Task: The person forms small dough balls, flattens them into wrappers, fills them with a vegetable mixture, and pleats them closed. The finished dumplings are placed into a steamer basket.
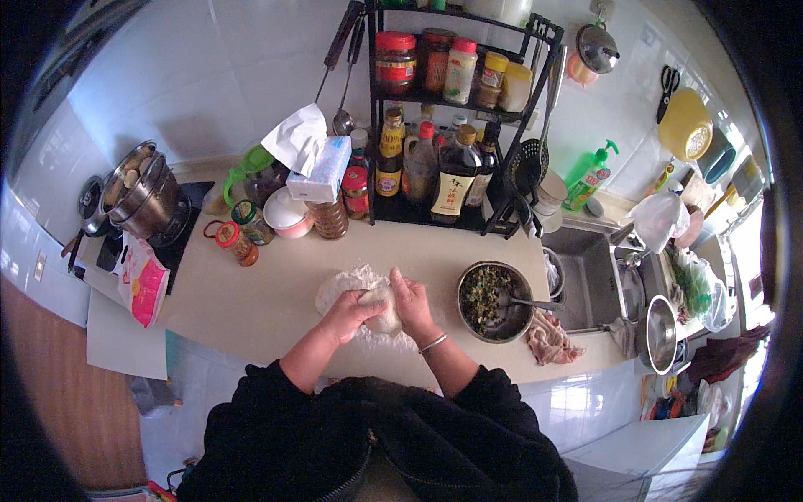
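A pale lump of dough (383,315) is held between my two hands, above the countertop. My left hand (350,315) grips its left side, thumb laid across the front. Against the right side presses my right hand (411,302), its thumb pointing up and away from me. White flour (342,285) is spread on the counter beneath and behind the dough. To the right stands a steel bowl (464,314) with a chopped green filling (486,292) in it. A metal utensil (533,304) rests in the filling, its handle over the bowl's right rim.
A black spice rack (433,98) with bottles and jars stands behind the counter (276,301). Jars, a lidded bowl (288,213) and a tissue box (323,169) are at back left. A stove with a steel pot (141,201) lies left. A cloth (552,339) and a sink (580,276) are right.
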The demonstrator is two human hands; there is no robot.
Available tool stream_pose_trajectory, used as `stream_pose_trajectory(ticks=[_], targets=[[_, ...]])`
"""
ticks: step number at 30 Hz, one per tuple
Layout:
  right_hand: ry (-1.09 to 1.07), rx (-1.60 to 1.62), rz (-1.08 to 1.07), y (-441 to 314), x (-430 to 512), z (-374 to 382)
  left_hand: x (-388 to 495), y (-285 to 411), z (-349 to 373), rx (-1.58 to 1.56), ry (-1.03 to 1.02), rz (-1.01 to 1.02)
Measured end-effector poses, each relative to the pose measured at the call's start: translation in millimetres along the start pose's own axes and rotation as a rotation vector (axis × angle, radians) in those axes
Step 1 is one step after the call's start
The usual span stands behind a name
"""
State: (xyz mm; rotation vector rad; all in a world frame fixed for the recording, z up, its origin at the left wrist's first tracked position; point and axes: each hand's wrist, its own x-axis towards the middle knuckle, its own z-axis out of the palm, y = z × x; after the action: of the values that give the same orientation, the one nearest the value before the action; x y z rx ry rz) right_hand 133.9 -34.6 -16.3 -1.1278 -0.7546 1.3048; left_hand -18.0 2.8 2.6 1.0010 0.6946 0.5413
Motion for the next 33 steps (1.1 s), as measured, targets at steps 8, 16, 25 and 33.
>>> stream_pose_trajectory(ticks=[8,16,25,33], targets=[[0.04,0.151,-0.003,-3.1,-2.3,5.1,2.2,-1.5,-3.0,-0.023,0.027,0.027],[0.031,0.264,0.053,-4.3,-0.5,2.8,2.4,-1.0,-2.7,-0.032,0.081,0.062],[0.077,0.295,0.005,-9.0,-3.1,6.9,5.4,-1.0,4.4,-0.058,0.159,0.13],[-0.02,-0.026,0.051,-7.2,0.1,-1.5,2.2,-2.7,2.1,-0.077,0.077,0.106]])
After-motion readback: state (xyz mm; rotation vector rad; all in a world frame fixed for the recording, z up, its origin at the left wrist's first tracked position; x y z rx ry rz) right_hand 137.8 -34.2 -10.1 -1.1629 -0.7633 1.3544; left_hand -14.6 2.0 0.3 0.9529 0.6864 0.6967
